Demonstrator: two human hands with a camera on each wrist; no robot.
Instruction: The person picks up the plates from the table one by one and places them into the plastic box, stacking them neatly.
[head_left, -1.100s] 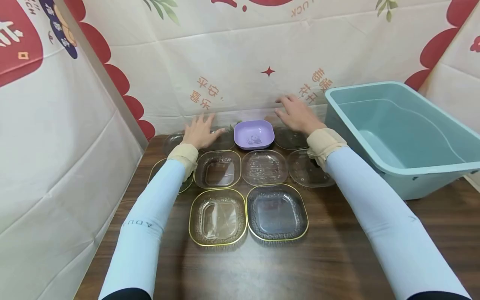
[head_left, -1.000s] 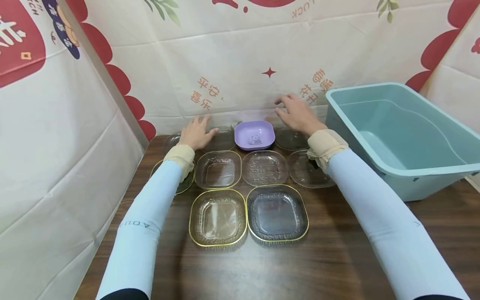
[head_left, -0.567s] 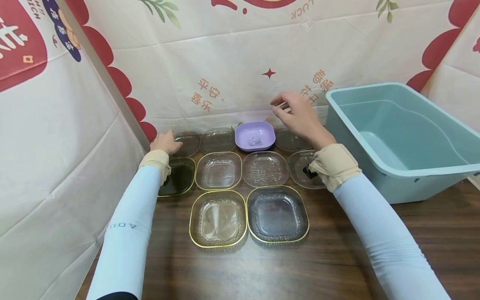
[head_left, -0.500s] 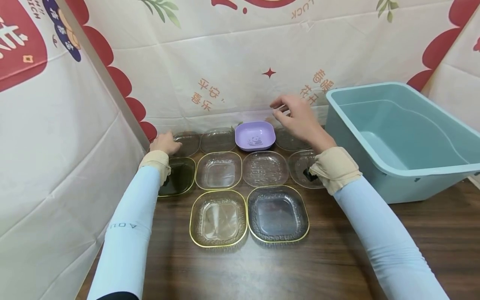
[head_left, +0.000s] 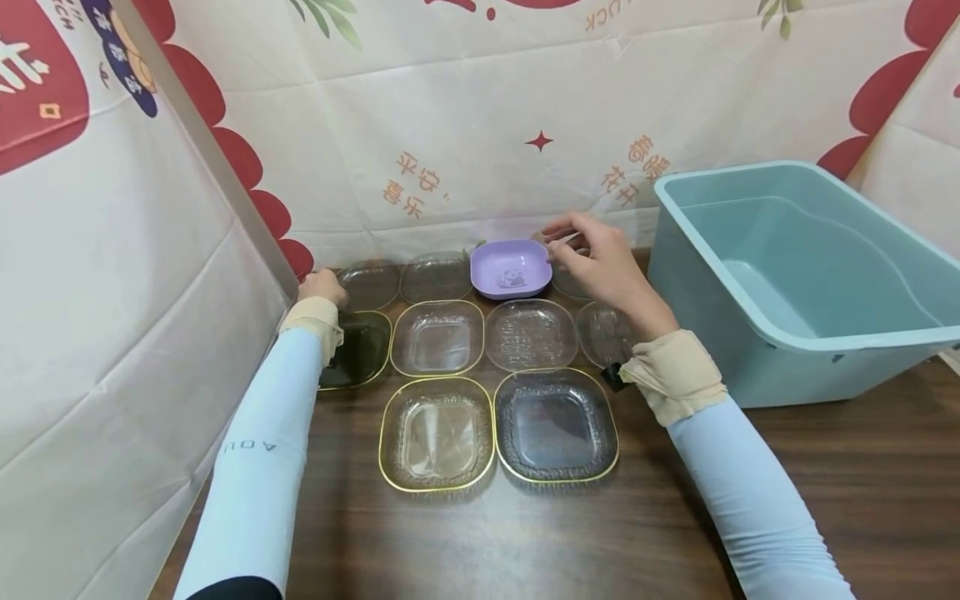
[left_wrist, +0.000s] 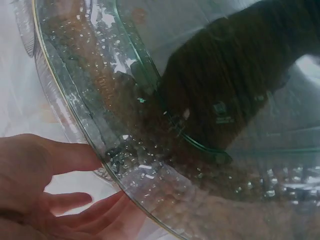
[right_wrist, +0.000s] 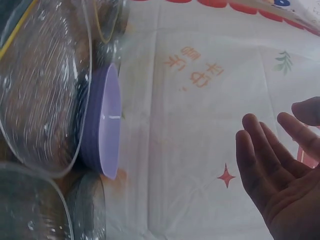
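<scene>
In the head view my left hand (head_left: 322,285) is at the left edge of the clear plate (head_left: 367,283) in the back row. The left wrist view shows a dark green gold-rimmed plate (left_wrist: 210,105) partly hiding its thumb and fingertips, so any contact there is unclear. My right hand (head_left: 596,258) hovers beside the right rim of a purple dish (head_left: 510,265) printed with a panda. Its fingers are loosely bent and apart from the dish in the right wrist view. Behind that hand, another clear plate (head_left: 567,282) is partly hidden.
In the middle row are a gold-rimmed clear plate (head_left: 437,337), a ridged one (head_left: 530,335) and a partly covered one (head_left: 606,333). An amber plate (head_left: 437,435) and a smoky grey plate (head_left: 555,427) lie in front. A teal tub (head_left: 720,350) stands right; cloth (head_left: 495,100) hangs behind.
My left hand has shifted left from above the back plates to the row's left end. The right hand has come down beside the purple dish. The plates stay about where they were.
</scene>
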